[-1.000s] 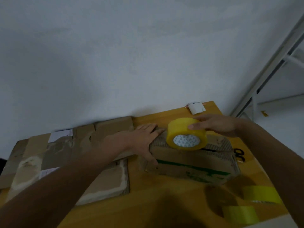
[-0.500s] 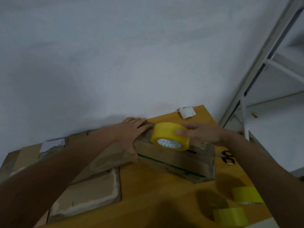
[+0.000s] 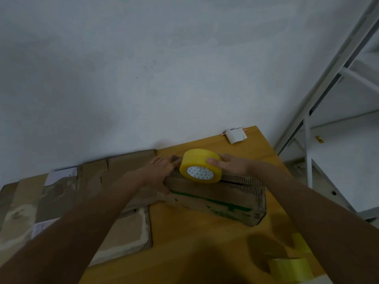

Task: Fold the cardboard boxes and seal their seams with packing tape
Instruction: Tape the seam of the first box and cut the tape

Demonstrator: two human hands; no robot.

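Two hands work here: your right hand [image 3: 233,166] grips the tape roll [image 3: 201,166], light and stiff, by its rim. Beside it, your left hand [image 3: 162,171] presses flat on the bendy box [image 3: 217,198].

No text, brand or number could be read anywhere. The cardboard box [image 3: 217,198] carried a green printed stripe along its side, too blurred to make out any letters. The core of the yellow tape roll [image 3: 200,166] showed a white patterned print, without legible words. Pale paper labels [image 3: 61,177] on the flattened cardboard [image 3: 86,193] were unreadable
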